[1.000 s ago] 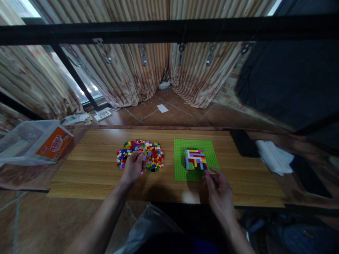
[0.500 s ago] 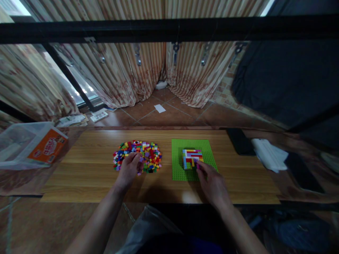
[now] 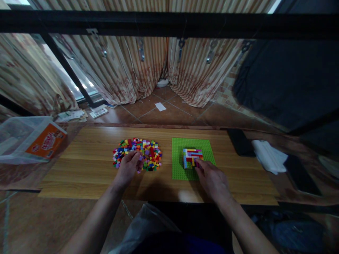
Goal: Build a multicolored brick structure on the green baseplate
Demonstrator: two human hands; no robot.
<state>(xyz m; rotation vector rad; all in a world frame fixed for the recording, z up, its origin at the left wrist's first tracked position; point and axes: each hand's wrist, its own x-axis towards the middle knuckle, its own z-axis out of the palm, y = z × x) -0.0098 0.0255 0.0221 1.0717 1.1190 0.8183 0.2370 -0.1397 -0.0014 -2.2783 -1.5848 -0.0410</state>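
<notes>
A multicoloured brick build (image 3: 190, 155) sits on the green baseplate (image 3: 178, 174), the right hand (image 3: 214, 179) touching its near right corner; whether those fingertips pinch a brick I cannot tell. Left of the baseplate, the left hand (image 3: 128, 165), fingers curled, is over a pile of loose bricks (image 3: 153, 155), its grip unclear. The hands are well apart. The wooden tabletop (image 3: 79, 155) extends to both sides of the baseplate; far to its left stands a clear bin (image 3: 46, 141).
</notes>
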